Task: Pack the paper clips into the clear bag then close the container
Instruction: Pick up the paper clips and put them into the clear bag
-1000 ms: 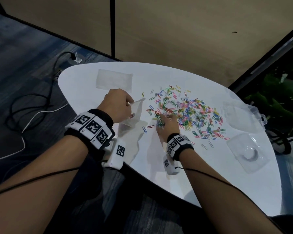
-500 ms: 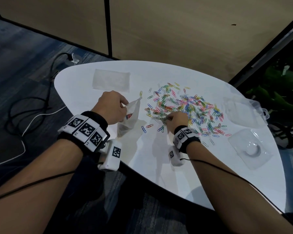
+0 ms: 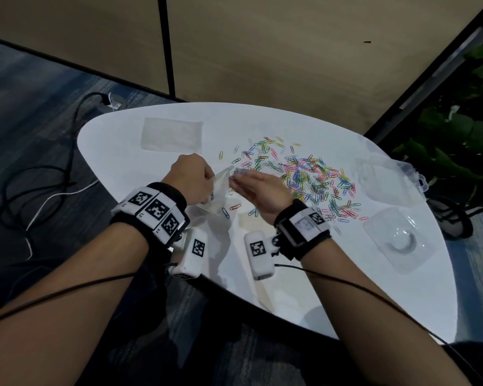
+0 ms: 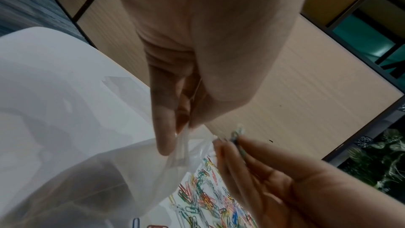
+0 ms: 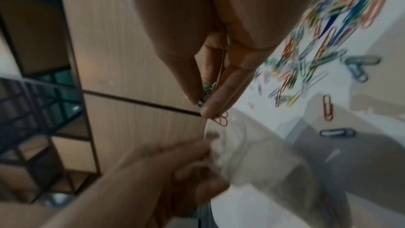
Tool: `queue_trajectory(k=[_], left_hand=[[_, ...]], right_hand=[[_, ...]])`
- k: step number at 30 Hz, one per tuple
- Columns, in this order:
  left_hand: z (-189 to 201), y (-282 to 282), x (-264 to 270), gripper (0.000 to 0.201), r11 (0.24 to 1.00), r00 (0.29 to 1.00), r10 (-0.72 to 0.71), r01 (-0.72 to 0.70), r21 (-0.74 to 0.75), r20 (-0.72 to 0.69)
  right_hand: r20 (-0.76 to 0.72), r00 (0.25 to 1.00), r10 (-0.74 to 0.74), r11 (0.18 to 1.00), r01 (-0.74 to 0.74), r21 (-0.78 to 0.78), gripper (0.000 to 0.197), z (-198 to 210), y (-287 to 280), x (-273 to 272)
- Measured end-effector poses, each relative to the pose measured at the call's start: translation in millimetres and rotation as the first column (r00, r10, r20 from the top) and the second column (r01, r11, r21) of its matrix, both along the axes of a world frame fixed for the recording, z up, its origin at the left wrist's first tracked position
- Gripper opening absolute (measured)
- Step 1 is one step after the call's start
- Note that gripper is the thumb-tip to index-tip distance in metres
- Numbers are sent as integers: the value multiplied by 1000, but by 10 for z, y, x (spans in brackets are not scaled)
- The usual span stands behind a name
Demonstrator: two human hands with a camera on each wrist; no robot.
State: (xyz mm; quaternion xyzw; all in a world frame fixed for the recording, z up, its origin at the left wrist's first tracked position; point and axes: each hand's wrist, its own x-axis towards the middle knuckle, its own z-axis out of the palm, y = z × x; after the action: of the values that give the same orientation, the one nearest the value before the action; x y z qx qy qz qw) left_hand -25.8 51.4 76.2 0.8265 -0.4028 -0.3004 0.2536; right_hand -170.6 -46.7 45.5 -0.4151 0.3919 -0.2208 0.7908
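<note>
A heap of coloured paper clips (image 3: 304,179) lies spread on the white table (image 3: 304,274). My left hand (image 3: 191,179) pinches the rim of the clear bag (image 3: 221,190) and holds it up off the table with its mouth facing right. My right hand (image 3: 258,188) pinches a small bunch of paper clips (image 5: 210,96) between thumb and fingers right at the bag's mouth (image 4: 197,146). In the left wrist view the bunch of clips (image 4: 235,136) sits just right of the rim. A few clips lie in the bag's bottom.
A second flat clear bag (image 3: 172,133) lies at the table's far left. A clear plastic container (image 3: 385,182) stands at the right edge, with its clear lid (image 3: 399,240) nearer me. Cables (image 3: 39,190) run over the floor on the left. A plant (image 3: 463,135) stands to the right.
My right hand has left the heap with a pinch of clips and moved left to the bag's mouth. My left hand has lifted the bag slightly and kept its grip.
</note>
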Motion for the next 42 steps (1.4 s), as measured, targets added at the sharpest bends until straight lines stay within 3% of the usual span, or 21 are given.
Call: queue_trajectory(k=[3, 6, 8, 10, 11, 12, 15, 16, 18, 19, 20, 21, 22, 24, 26, 28, 32, 34, 36, 39, 42], left_hand=[[-7, -10, -2, 25, 1000, 1000, -3, 3, -16, 15], [-5, -6, 21, 23, 999, 1000, 22, -22, -35, 14], [-9, 2, 44, 24, 999, 999, 40, -40, -32, 13], [-16, 29, 73, 24, 998, 998, 55, -55, -23, 12], [-18, 47, 91, 23, 998, 998, 62, -62, -21, 13], [-12, 55, 102, 23, 997, 997, 71, -71, -24, 16], [13, 84, 180, 26, 992, 992, 123, -122, -39, 41], [26, 96, 215, 27, 989, 989, 142, -140, -46, 44], [38, 114, 264, 26, 985, 986, 162, -160, -61, 42], [43, 126, 276, 26, 985, 986, 163, -160, -68, 40], [46, 136, 281, 26, 985, 986, 160, -156, -72, 39], [43, 142, 279, 26, 985, 987, 155, -152, -77, 38], [38, 155, 285, 26, 985, 987, 154, -151, -80, 40], [20, 178, 308, 25, 984, 987, 158, -154, -87, 40], [7, 201, 344, 22, 982, 985, 168, -164, -89, 37], [3, 211, 354, 21, 983, 986, 163, -159, -87, 43], [20, 176, 313, 22, 987, 990, 139, -135, -89, 38], [23, 153, 290, 23, 989, 992, 124, -121, -82, 39], [35, 139, 268, 25, 991, 992, 118, -115, -73, 35], [49, 135, 237, 27, 992, 993, 112, -110, -64, 35], [60, 142, 207, 29, 994, 994, 100, -98, -57, 42]], right_hand=[[-90, 993, 77, 993, -85, -85, 7, -99, 170, 226], [-329, 942, 64, 917, -186, -353, 9, -215, 234, 341], [-524, 847, 90, 704, -426, -568, 20, -176, 237, 366], [-697, 697, 171, 412, -693, -592, 33, -96, 224, 392], [-722, 661, 207, 354, -738, -574, 37, -61, 204, 403], [-704, 671, 232, 370, -730, -574, 40, -24, 176, 393], [-392, 903, 176, 677, -400, -618, 41, -15, 71, 272], [-337, 935, 112, 689, -318, -651, 41, -37, 34, 213], [-474, 877, 79, 495, -447, -745, 38, -168, -12, 81], [-640, 760, 114, 320, -638, -701, 38, -280, 33, 23], [-811, 572, 124, 114, -820, -561, 41, -416, 100, -29], [-916, 393, 85, -85, -913, -399, 46, -562, 164, -91], [-959, 282, 22, -250, -927, -278, 52, -705, 221, -143], [-964, 256, -78, -414, -888, -202, 57, -934, 233, -256], [-937, 320, -136, -411, -879, -241, 59, -1028, 82, -327], [-919, 316, -235, -333, -915, -229, 66, -1079, -112, -362], [-929, 138, -343, -73, -990, -120, 102, -1126, -470, -404], [-948, 110, -300, -33, -994, -105, 106, -1112, -544, -423], [-935, 172, -311, -51, -985, -164, 83, -1124, -537, -431], [-883, 314, -350, -78, -949, -307, 28, -1105, -543, -417], [-884, 354, -305, 27, -925, -380, 16, -967, -624, -427]])
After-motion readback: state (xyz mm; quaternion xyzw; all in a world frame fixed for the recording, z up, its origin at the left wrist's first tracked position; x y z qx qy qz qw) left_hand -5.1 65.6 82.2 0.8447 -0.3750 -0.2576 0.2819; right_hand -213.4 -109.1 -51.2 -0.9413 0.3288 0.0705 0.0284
